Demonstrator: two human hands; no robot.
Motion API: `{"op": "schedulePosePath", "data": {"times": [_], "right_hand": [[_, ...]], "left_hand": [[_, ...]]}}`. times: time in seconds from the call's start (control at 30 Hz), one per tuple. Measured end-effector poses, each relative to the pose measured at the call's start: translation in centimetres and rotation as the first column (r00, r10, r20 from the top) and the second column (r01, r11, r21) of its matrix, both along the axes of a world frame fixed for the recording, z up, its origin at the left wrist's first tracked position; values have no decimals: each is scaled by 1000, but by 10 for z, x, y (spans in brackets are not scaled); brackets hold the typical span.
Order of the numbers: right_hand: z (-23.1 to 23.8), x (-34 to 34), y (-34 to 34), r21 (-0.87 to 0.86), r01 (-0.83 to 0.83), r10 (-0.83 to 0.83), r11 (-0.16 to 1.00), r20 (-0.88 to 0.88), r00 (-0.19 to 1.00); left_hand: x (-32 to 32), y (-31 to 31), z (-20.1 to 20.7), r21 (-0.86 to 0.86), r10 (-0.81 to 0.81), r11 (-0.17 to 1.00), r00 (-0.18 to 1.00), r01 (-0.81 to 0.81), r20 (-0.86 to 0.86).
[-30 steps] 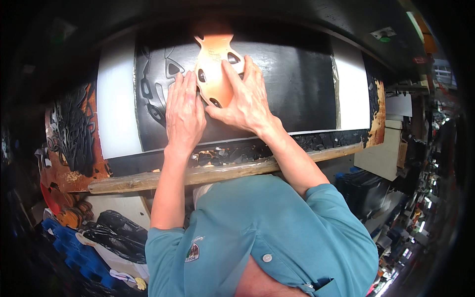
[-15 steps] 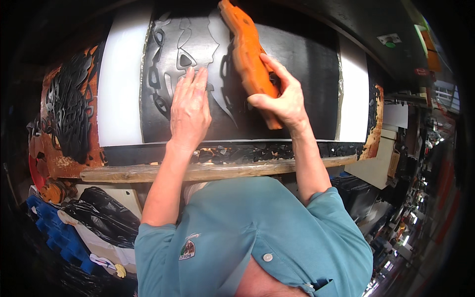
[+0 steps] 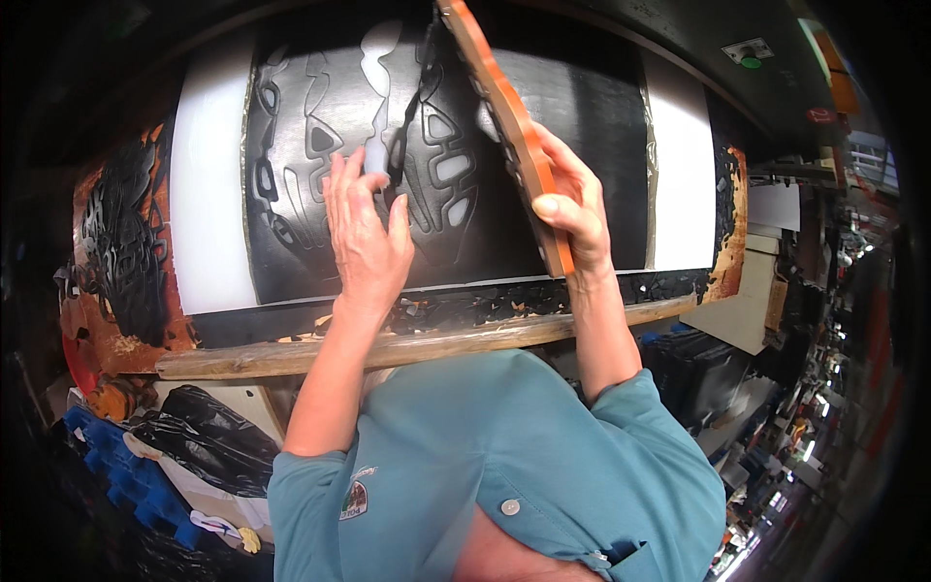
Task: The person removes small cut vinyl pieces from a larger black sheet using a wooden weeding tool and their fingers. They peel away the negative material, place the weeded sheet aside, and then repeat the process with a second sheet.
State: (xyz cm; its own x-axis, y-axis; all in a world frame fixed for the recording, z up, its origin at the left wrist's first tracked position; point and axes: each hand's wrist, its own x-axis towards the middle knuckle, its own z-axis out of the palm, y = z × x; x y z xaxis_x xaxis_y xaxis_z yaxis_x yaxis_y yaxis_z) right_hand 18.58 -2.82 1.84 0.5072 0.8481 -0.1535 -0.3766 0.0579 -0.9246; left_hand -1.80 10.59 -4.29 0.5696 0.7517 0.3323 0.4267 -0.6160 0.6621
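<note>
My right hand grips an orange cutting die, its thumb on the near edge and its fingers behind. The die is tilted up on its side over a black sheet, and its orange edge faces me. To its left, cut outlines and openwork shapes mark the sheet. My left hand is over these cuts with thumb and fingers apart. A narrow black strip stands up beside its fingertips; whether they touch it I cannot tell. White shows through a gap in the sheet.
A white board lies under the sheet and shows at both sides. Black offcuts are heaped at the left, with scraps along the front. A wooden rail edges the table. A dark machine part with a green button overhangs the far side.
The die has turned from showing its broad orange face to standing on edge, uncovering more cut shapes. My left hand has gone from lying flat to lifted, spread fingers. The view has shifted slightly.
</note>
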Motion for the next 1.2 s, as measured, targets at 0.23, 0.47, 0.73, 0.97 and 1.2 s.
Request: {"op": "schedulePosePath", "data": {"times": [0.23,0.47,0.73,0.97,1.2], "right_hand": [[5,6,-46,-178,90,-46,980,237,970],[18,6,-63,-23,233,-224,972,198,954],[6,14,-61,-105,264,-177,959,509,843],[-37,0,-21,-221,380,148,898,966,212],[-40,0,-17,-209,383,131,900,967,219]], "left_hand": [[3,-3,-3,59,2,998,1000,-1,-23],[-2,0,3,-129,14,991,976,15,217],[4,2,-1,66,-3,998,998,-2,66],[1,1,5,-93,61,994,989,-49,134],[29,41,4,236,-127,955,967,180,-221]]}}
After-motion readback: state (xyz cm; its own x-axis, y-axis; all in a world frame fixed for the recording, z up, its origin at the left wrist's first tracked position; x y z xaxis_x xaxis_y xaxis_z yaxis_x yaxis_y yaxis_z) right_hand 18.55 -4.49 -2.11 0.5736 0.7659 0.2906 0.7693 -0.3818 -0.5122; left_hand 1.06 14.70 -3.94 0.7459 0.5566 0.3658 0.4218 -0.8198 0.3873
